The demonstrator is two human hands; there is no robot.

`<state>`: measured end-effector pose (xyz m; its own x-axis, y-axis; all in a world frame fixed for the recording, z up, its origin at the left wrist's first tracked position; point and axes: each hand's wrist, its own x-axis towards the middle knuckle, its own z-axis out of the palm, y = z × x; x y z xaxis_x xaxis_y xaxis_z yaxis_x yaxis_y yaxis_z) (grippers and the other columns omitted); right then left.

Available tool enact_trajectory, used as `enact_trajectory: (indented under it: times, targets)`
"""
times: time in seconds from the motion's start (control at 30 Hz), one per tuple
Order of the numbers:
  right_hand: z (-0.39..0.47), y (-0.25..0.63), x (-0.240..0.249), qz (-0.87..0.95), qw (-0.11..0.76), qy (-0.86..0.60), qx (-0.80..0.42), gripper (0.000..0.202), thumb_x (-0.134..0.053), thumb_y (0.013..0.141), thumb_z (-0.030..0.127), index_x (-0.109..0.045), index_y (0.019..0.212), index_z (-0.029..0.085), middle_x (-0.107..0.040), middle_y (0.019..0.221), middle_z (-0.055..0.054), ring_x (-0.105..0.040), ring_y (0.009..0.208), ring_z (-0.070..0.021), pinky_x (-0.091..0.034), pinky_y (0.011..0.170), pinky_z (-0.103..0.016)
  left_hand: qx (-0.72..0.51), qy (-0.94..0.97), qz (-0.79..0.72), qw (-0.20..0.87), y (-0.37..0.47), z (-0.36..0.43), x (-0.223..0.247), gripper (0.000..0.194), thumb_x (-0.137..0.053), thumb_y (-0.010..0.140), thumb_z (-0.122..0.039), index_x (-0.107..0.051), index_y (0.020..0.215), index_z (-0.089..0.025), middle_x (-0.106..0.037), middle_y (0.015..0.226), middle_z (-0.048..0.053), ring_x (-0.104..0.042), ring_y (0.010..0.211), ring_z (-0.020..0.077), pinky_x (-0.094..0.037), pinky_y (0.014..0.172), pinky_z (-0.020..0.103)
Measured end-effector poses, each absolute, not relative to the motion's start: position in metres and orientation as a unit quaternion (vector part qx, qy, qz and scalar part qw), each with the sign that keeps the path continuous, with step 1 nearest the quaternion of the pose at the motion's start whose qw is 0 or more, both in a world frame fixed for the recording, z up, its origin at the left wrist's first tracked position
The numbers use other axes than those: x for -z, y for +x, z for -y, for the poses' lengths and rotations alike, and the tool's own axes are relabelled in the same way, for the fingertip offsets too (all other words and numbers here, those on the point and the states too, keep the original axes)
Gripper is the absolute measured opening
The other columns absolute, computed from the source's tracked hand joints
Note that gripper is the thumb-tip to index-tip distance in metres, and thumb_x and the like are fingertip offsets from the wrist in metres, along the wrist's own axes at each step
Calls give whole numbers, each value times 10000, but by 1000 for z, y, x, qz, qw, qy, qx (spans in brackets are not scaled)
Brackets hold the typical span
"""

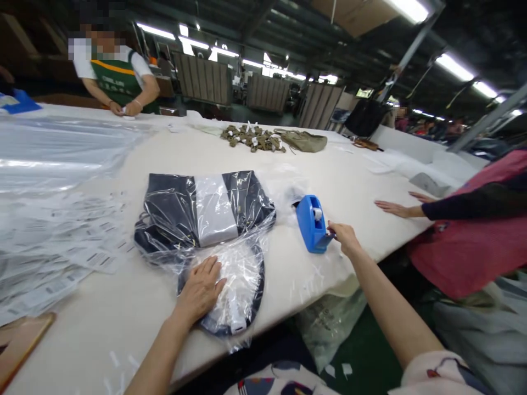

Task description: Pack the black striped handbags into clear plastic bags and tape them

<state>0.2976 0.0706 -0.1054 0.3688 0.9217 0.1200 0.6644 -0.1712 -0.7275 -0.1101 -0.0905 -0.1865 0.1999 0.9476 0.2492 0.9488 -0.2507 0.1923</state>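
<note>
A dark bag [171, 200] with a pale grey band lies on the table inside a clear plastic bag [263, 241]. My left hand [202, 288] rests flat on the plastic over the bag's lower, rounded part, fingers stretched out. Right of it stands a blue tape dispenser [309, 225] with a small roll in it. At the dispenser's near end, my right hand [345, 237] pinches the tape by its cutting edge; the strip itself is hardly visible between the fingers.
Loose printed labels [94, 258] and a stack of clear plastic bags [61, 153] cover the table's left. Olive straps [253, 137] and an olive bag [307, 140] lie at the back. A co-worker in a green apron [113, 79] stands opposite; another's hands [395, 208] rest at right.
</note>
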Motion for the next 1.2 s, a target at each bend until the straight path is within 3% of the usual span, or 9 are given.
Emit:
enact_trajectory:
  times: [0.17, 0.37, 0.57, 0.67, 0.87, 1.0, 1.1, 1.2]
  targets:
    - [-69, 289, 111, 469, 407, -730, -286, 237, -599, 595, 405, -552, 530, 182, -601, 549, -18, -585, 581, -171, -411, 498, -247, 153, -774, 614, 2, -110, 92, 185, 337, -438, 855, -352, -508, 1137, -181, -497, 1305, 133, -433, 1234, 262, -361, 982, 441]
    - [-74, 287, 114, 427, 461, -703, -332, 221, -658, 476, 363, -534, 478, 179, -566, 503, -8, -530, 535, -159, -374, 474, -250, 143, -774, 616, -3, -111, 91, 185, 346, -423, 861, -364, -509, 1142, -180, -499, 1308, 124, -429, 1240, 252, -359, 989, 432]
    - [-44, 292, 118, 417, 554, -642, -327, 319, -662, 497, 461, -596, 599, 166, -641, 880, -49, -567, 775, -161, -425, 615, -248, 121, -777, 618, 14, -110, 91, 182, 352, -416, 862, -369, -508, 1140, -172, -501, 1307, 121, -430, 1238, 246, -360, 982, 416]
    - [-16, 291, 131, 407, 567, -630, -340, 378, -659, 534, 509, -614, 685, 165, -637, 844, -47, -572, 753, -152, -435, 621, -249, 123, -777, 617, 14, -109, 91, 181, 356, -417, 859, -367, -511, 1137, -166, -502, 1306, 126, -436, 1231, 253, -366, 973, 420]
    - [-1, 284, 162, 401, 544, -647, -353, 472, -618, 559, 615, -575, 718, 173, -604, 628, -29, -545, 557, -152, -431, 517, -273, 132, -776, 617, 0, -109, 89, 180, 351, -428, 852, -365, -508, 1139, -179, -500, 1307, 120, -431, 1236, 258, -366, 974, 427]
    - [23, 287, 162, 437, 501, -675, -321, 432, -644, 556, 593, -584, 685, 184, -594, 610, -27, -540, 581, -181, -443, 575, -311, 122, -766, 630, -14, -105, 96, 177, 339, -442, 858, -340, -498, 1146, -171, -485, 1316, 128, -422, 1240, 251, -348, 988, 421]
    - [37, 273, 151, 562, 421, -660, -266, 377, -578, 678, 567, -611, 782, 206, -625, 684, -41, -573, 649, -206, -448, 639, -327, 106, -763, 636, -32, -102, 101, 171, 341, -473, 851, -325, -487, 1150, -161, -457, 1337, 125, -407, 1248, 238, -330, 1004, 394]
    - [30, 219, 132, 748, 337, -505, -269, 313, -501, 789, 514, -606, 829, 222, -639, 759, -43, -590, 699, -197, -453, 674, -309, 100, -757, 644, -43, -102, 101, 166, 358, -493, 848, -348, -474, 1151, -157, -441, 1346, 121, -388, 1258, 230, -318, 1012, 384]
